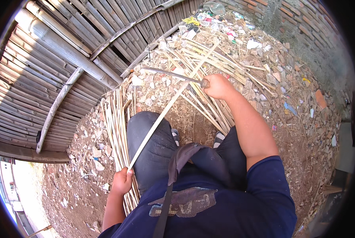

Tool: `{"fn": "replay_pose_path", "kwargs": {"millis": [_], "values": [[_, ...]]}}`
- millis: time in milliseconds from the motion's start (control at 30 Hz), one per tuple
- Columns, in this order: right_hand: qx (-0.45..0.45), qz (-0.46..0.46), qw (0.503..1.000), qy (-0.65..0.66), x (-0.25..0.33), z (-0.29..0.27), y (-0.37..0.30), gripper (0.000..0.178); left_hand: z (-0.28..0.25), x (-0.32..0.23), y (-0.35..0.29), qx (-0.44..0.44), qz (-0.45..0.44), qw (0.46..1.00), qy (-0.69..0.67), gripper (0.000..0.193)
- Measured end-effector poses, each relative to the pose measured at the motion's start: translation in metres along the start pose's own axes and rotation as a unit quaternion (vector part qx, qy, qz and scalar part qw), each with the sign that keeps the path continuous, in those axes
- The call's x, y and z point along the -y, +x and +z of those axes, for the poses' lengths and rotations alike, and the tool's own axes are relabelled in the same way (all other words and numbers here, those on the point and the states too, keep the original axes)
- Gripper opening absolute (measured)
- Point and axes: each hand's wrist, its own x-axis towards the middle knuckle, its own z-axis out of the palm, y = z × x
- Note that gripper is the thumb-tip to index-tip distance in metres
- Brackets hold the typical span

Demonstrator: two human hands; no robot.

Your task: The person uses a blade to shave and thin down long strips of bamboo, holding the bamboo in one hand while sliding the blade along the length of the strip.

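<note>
My left hand (122,181) is closed round the near end of a long pale bamboo strip (158,120), which slants up and away across my left thigh. In my right hand (217,87) is the handle of a knife; its long, dark, narrow blade (171,73) points left and crosses the strip. Whether the blade touches the strip I cannot tell. Beside my left leg lies a bundle of similar strips (116,133), partly under my left hand. More strips (213,63) are strewn on the ground beyond my right hand.
A bamboo slat wall (58,79) stands at the left, with a brick wall (304,23) at the far right. Rubble covers the ground (300,135), and plastic litter (225,25) is heaped at the back. My sandalled feet (219,139) show between my knees.
</note>
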Motion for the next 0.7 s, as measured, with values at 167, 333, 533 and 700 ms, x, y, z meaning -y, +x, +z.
{"fn": "replay_pose_path", "kwargs": {"millis": [167, 333, 533, 700], "values": [[0.036, -0.112, 0.986, -0.118, 0.062, -0.005, -0.024, 0.024, -0.008, 0.007, -0.013, 0.006, -0.016, 1.0, -0.005, 0.045], [-0.112, 0.068, 0.99, 0.056, -0.024, -0.011, 0.015, 0.038, -0.009, 0.008, 0.0, -0.004, 0.005, 0.999, 0.033, 0.043], [-0.014, -0.061, 0.996, -0.065, 0.036, -0.013, -0.016, 0.032, -0.013, 0.002, -0.007, -0.001, -0.005, 0.999, 0.039, 0.042], [-0.084, 0.024, 0.994, 0.062, -0.025, 0.005, 0.013, 0.03, -0.009, -0.001, -0.001, -0.011, 0.011, 1.0, 0.021, 0.044]]}}
